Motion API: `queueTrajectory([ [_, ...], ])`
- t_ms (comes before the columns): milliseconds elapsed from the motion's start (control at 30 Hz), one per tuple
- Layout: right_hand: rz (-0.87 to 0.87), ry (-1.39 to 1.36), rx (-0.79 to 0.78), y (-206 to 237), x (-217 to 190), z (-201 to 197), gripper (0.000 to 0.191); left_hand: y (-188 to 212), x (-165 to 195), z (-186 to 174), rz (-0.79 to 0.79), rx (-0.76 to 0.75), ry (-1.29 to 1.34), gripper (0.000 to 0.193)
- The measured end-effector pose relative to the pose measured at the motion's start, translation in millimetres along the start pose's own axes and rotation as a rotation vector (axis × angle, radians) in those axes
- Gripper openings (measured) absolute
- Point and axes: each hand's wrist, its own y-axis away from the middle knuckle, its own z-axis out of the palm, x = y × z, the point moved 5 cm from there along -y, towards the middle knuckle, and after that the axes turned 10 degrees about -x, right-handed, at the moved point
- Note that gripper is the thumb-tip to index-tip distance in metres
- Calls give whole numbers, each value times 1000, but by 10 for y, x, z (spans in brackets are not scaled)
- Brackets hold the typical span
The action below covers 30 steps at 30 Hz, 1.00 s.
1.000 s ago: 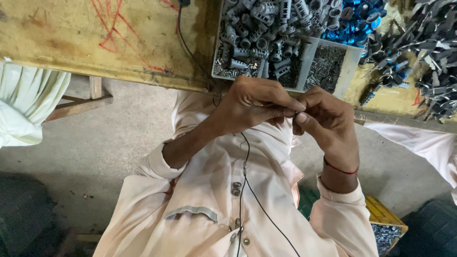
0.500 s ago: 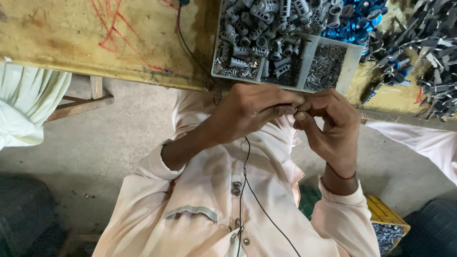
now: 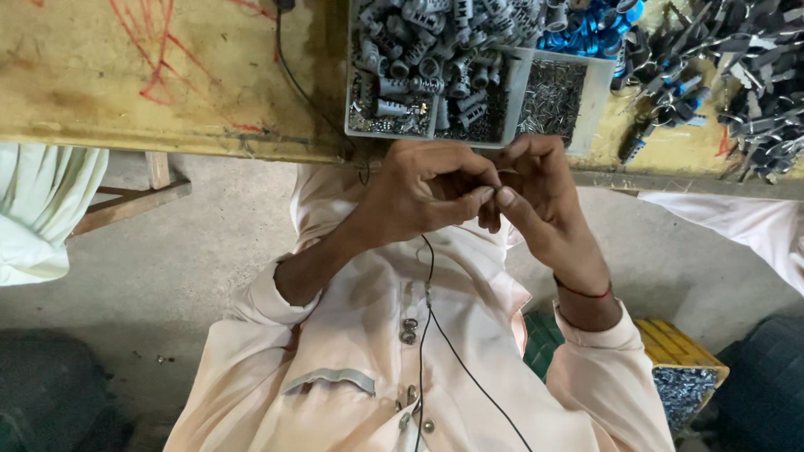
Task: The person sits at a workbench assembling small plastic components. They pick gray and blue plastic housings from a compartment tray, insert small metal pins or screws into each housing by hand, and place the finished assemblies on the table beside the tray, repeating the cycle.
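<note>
head view: left hand (image 3: 414, 197) touching right hand (image 3: 536, 192), below grey parts tray (image 3: 356, 92).

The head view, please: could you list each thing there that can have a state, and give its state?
Left hand: fingers curled, fingertips meeting the right hand's; what they pinch is hidden.
Right hand: fingers curled, thumb out toward the left hand.
Tray: open, one part heaped with grey parts, the other with small metal pieces.
Yellow crate: open, holding small metal bits.
Black cord: slack, hanging down the shirt.

Two hands, the left hand (image 3: 423, 192) and right hand (image 3: 544, 197); one divided parts tray (image 3: 590, 105); one yellow crate (image 3: 682, 351).
</note>
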Motion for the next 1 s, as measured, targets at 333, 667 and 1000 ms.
queueTrajectory([
  [333,-23,1937,166,-315,-491,-518,20,-71,-212,-62,-76,70,54,12],
  [667,-71,1491,317,-155,-371,-740,9,-118,-255,-5,-28,129,25,17],
  [1000,-375,1143,411,-3,-102,-74,15,-91,-327,154,-127,241,452,20],
])
